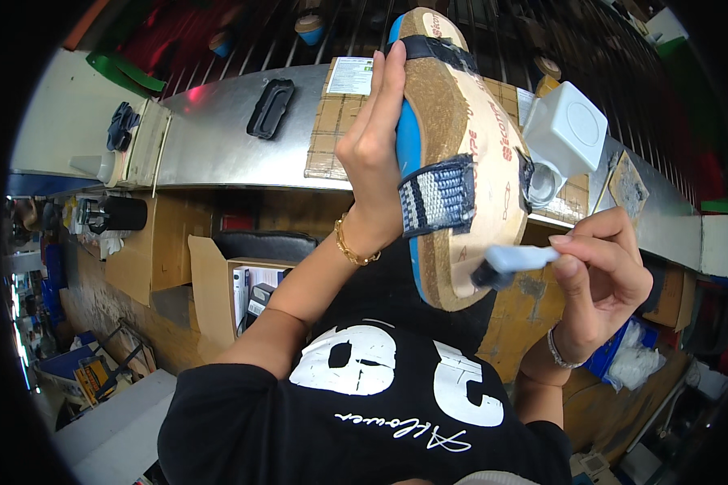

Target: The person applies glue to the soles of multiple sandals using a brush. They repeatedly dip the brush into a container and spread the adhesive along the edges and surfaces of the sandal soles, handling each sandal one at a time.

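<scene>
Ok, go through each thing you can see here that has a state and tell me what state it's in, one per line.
Cork-soled sandal with blue edge and woven straps: held up, sole side toward the camera.
Left hand: gripping the sandal's edge.
Right hand: pinching a small brush.
Pale-handled brush: dark tip against the sole's lower end.
White square container: tilted on the bench.
Black moulded piece: lying flat on the metal bench.

A white rectangular label (350, 75) lies on the bench top; an open brown cardboard box (226, 291) stands beneath.
</scene>
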A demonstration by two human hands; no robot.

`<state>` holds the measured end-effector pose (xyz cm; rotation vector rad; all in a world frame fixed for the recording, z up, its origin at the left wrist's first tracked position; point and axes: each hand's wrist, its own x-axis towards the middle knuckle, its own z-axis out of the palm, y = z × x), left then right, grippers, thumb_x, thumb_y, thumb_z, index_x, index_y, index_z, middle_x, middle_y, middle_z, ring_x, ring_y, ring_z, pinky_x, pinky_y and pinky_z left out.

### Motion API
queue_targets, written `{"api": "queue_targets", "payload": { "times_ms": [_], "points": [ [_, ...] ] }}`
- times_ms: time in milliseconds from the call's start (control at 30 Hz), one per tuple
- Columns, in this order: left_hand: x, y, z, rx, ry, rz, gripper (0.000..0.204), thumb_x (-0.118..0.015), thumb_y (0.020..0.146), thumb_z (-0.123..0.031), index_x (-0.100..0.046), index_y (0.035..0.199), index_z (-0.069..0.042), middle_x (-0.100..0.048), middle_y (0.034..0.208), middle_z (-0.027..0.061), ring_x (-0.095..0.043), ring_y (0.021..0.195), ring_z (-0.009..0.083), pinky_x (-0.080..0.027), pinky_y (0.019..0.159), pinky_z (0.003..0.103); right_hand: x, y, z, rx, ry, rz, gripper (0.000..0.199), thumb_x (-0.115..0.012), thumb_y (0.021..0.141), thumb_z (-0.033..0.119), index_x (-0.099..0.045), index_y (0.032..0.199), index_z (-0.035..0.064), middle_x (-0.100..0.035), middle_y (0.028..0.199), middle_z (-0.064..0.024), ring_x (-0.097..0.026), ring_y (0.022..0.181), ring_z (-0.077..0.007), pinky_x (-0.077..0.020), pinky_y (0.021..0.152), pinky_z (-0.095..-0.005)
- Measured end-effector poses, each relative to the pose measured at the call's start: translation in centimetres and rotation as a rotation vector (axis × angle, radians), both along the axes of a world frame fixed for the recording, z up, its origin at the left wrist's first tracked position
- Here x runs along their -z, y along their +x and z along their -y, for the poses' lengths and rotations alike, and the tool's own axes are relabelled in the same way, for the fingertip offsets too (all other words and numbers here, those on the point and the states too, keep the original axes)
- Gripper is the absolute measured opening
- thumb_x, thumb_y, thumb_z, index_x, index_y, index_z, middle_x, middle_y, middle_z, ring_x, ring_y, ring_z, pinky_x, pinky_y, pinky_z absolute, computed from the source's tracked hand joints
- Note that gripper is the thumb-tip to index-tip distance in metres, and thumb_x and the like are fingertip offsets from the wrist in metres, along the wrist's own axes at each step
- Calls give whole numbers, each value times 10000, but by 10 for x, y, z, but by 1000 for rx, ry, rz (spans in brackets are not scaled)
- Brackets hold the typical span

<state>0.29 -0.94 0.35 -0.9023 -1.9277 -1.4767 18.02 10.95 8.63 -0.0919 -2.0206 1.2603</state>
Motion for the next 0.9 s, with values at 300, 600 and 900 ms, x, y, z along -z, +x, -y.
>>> {"api": "queue_targets", "payload": {
  "times_ms": [300,600,900],
  "points": [
    [4,-4,0,3,11,45,840,-863,700,-214,-512,1416,50,-565,1323,353,-620,1200,401,-553,926,388,4,2,19,127,392,-40,440,-852,533,-5,-830,908,223,-588,898,-18,-530,682,-144,-413,631,-252],
    [12,-9,12,181,-45,264,723,-777,750,-105,-535,1425,-9,-715,1105,241,-740,884,245,-566,772,324,5,0,16,108,300,-30,252,-872,539,219,-807,781,203,-584,820,-2,-516,746,-169,-360,656,-306],
    [32,-13,11,625,253,671,701,-811,792,-195,-555,1434,-75,-774,917,75,-706,760,68,-575,678,232,12,-6,0,-134,321,-92,351,-860,559,64,-838,877,210,-603,862,-4,-528,718,-122,-386,609,-234]
  ]
}}
